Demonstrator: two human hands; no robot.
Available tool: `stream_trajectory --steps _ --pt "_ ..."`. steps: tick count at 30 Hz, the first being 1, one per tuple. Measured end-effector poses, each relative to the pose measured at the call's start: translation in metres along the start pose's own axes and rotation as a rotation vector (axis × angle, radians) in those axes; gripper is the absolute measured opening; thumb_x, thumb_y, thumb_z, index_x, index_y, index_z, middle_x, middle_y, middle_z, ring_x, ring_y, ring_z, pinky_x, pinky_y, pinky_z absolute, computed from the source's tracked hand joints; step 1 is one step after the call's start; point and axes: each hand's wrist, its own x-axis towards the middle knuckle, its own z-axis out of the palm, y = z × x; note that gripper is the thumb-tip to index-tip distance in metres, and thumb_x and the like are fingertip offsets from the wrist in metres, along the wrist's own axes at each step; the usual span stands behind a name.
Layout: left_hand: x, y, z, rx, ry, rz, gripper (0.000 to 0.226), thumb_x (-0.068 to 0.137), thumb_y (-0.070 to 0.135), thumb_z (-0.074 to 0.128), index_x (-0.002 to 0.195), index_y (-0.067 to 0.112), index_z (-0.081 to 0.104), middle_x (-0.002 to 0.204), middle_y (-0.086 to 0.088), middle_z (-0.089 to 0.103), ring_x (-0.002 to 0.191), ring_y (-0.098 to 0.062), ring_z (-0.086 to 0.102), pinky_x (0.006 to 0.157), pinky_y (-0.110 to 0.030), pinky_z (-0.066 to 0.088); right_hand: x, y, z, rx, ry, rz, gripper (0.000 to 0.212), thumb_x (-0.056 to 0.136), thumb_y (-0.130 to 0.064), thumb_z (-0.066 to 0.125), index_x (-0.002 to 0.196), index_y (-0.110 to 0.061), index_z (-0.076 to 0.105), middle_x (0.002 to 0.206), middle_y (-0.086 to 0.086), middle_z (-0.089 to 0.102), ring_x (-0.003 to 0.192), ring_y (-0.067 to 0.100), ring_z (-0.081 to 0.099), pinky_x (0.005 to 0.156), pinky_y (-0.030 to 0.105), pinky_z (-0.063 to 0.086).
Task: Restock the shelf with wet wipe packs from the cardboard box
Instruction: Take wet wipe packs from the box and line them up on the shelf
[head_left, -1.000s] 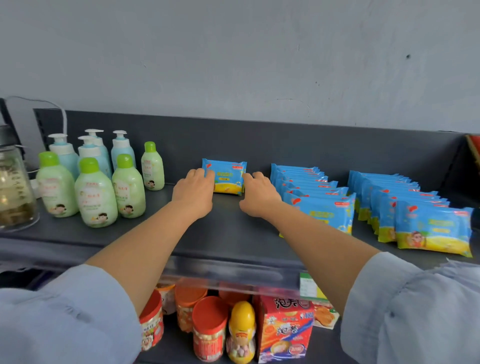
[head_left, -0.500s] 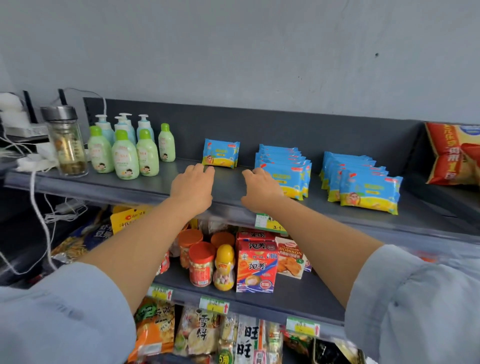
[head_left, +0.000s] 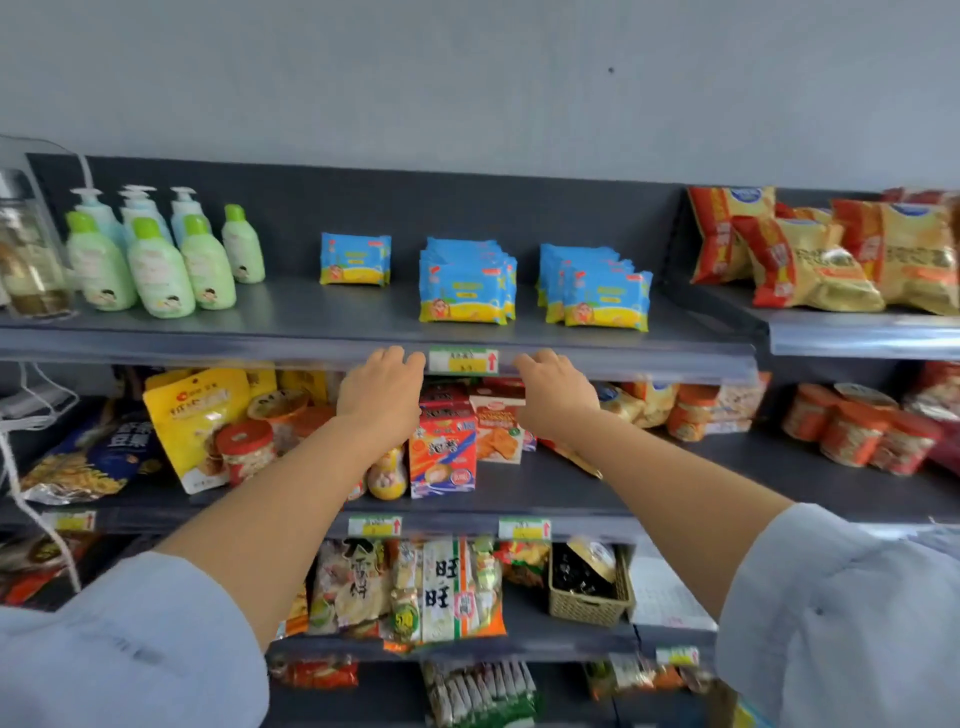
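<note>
On the grey top shelf (head_left: 322, 322) a single blue and yellow wet wipe pack (head_left: 355, 259) stands upright near the back. To its right stand two rows of the same packs, one (head_left: 465, 283) in the middle and one (head_left: 597, 288) further right. My left hand (head_left: 382, 397) and my right hand (head_left: 556, 397) hover empty just below the shelf's front edge, either side of a price tag (head_left: 463, 360). Their fingers are loosely curled and hold nothing. The cardboard box is out of view.
Green and blue pump bottles (head_left: 156, 254) and a glass jar (head_left: 26, 260) fill the top shelf's left end. Red and gold snack bags (head_left: 821, 249) lie on the neighbouring shelf at right. Lower shelves hold jars, cartons, snack bags and a wicker basket (head_left: 589, 592).
Both hands let go of the single pack and drew back from the shelf top to below its front edge. The camera pulled back and down, bringing lower shelves into view.
</note>
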Motion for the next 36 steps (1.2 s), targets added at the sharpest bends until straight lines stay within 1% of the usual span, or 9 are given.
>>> stream_trajectory --steps 3,5,7,10,15,19,23,28,36 --pt "-0.019 0.032 0.014 -0.043 -0.035 0.065 0.041 0.087 0.019 0.062 0.123 0.014 0.044 0.12 -0.007 0.048 0.116 -0.027 0.046 0.08 -0.038 0.047 -0.038 0.028 0.012 -0.015 -0.034 0.069 0.054 0.087 -0.017 0.057 0.138 -0.015 0.039 0.131 0.011 0.042 0.123 0.031 0.04 0.087 0.038 0.045" --pt "-0.031 0.055 0.024 -0.06 -0.058 0.109 0.042 0.086 0.019 0.062 0.125 0.014 0.045 0.121 -0.007 0.049 0.116 -0.027 0.046 0.08 -0.038 0.047 -0.062 0.048 0.021 -0.022 -0.068 0.116 0.049 0.087 -0.017 0.057 0.134 -0.014 0.042 0.128 0.011 0.043 0.121 0.032 0.042 0.085 0.039 0.045" --pt "-0.042 0.08 0.035 -0.087 -0.088 0.15 0.047 0.087 0.023 0.064 0.129 0.013 0.044 0.125 -0.008 0.048 0.119 -0.027 0.045 0.083 -0.038 0.046 -0.086 0.07 0.029 -0.03 -0.098 0.16 0.045 0.086 -0.019 0.06 0.128 -0.014 0.045 0.128 0.011 0.042 0.121 0.031 0.042 0.085 0.039 0.046" --pt "-0.056 0.12 0.053 -0.136 -0.131 0.2 0.053 0.088 0.025 0.064 0.133 0.013 0.04 0.131 -0.007 0.046 0.123 -0.027 0.042 0.087 -0.04 0.047 -0.119 0.107 0.042 -0.048 -0.129 0.181 0.051 0.088 -0.019 0.059 0.136 -0.014 0.041 0.133 0.011 0.041 0.125 0.031 0.038 0.091 0.039 0.047" --pt "-0.075 0.199 0.085 -0.164 -0.206 0.267 0.051 0.089 0.023 0.061 0.134 0.015 0.039 0.129 -0.006 0.046 0.122 -0.026 0.042 0.087 -0.038 0.046 -0.17 0.175 0.063 -0.069 -0.191 0.229 0.054 0.092 -0.021 0.057 0.142 -0.015 0.036 0.138 0.01 0.039 0.128 0.031 0.037 0.095 0.04 0.046" --pt "-0.093 0.268 0.113 -0.193 -0.274 0.314 0.047 0.088 0.02 0.061 0.131 0.017 0.041 0.126 -0.005 0.047 0.121 -0.025 0.043 0.084 -0.037 0.047 -0.208 0.233 0.085 -0.07 -0.266 0.297 0.05 0.091 -0.02 0.057 0.137 -0.015 0.04 0.137 0.01 0.039 0.126 0.03 0.038 0.091 0.038 0.046" --pt "-0.109 0.331 0.142 -0.2 -0.332 0.345 0.047 0.089 0.023 0.062 0.13 0.017 0.042 0.128 -0.005 0.047 0.122 -0.026 0.044 0.083 -0.038 0.05 -0.242 0.283 0.109 -0.064 -0.332 0.331 0.049 0.089 -0.019 0.058 0.135 -0.016 0.041 0.133 0.01 0.041 0.124 0.031 0.04 0.093 0.04 0.046" --pt "-0.129 0.394 0.173 -0.214 -0.432 0.403 0.041 0.09 0.021 0.061 0.127 0.017 0.044 0.127 -0.005 0.047 0.119 -0.024 0.044 0.079 -0.035 0.047 -0.278 0.331 0.144 -0.017 -0.429 0.386 0.048 0.088 -0.019 0.06 0.133 -0.015 0.043 0.132 0.009 0.042 0.125 0.03 0.039 0.093 0.039 0.045" --pt "-0.144 0.463 0.234 -0.217 -0.611 0.499 0.045 0.09 0.021 0.059 0.131 0.017 0.042 0.13 -0.004 0.045 0.124 -0.026 0.04 0.09 -0.039 0.047 -0.317 0.388 0.201 0.054 -0.591 0.517 0.047 0.088 -0.015 0.057 0.133 -0.016 0.043 0.13 0.011 0.042 0.124 0.031 0.041 0.092 0.039 0.044"
